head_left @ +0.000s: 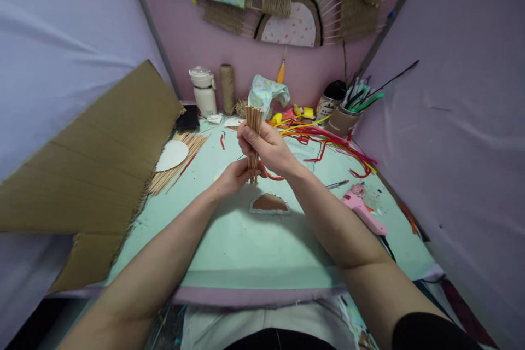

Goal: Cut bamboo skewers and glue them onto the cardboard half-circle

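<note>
A bundle of thin wooden sticks (255, 117) stands upright above the middle of the table. My right hand (264, 145) is wrapped round its upper part. Lower down, my left hand (238, 175) grips the bottom of the same bundle. Orange scissor handles (274, 176) show partly behind my hands. Just below the hands a brown half-round piece with a pale edge (269, 203) lies on the green table (262, 251).
On the left, a large cardboard sheet (90, 158) leans beside loose sticks (164, 179) and a white oval (172, 155). Colored pipe cleaners (324, 136), a pen (337, 185) and a pink glue gun (365, 212) lie right. A white jar (204, 93) and twine spool (227, 89) stand behind.
</note>
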Motion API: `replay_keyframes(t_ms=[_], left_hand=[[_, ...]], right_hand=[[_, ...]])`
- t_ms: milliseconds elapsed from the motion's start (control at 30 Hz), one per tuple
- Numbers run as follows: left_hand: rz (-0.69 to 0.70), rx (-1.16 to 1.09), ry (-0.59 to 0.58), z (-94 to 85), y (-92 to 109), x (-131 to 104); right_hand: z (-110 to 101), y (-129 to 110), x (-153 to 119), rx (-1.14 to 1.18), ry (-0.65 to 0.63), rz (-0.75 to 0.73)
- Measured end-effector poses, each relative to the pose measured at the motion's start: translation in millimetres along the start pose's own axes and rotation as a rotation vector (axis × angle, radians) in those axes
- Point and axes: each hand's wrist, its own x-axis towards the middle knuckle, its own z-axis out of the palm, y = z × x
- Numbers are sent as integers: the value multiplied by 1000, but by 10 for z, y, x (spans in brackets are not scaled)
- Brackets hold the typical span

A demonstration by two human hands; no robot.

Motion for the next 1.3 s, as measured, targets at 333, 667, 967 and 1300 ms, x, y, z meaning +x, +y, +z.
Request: replay_keyframes(t_ms=[333, 667, 967, 1300], left_hand=[[-57, 2, 72, 57, -62, -5], [-88, -12, 59, 83, -134, 19], [-84, -45, 70, 138, -135, 0], [-23, -162, 218, 355, -322, 20]], right_hand=[[37, 110, -20, 1, 22, 50], [-16, 189, -49, 0, 35, 69], [-82, 250, -125, -55, 15, 150], [-114, 262, -236, -102, 101, 149]])
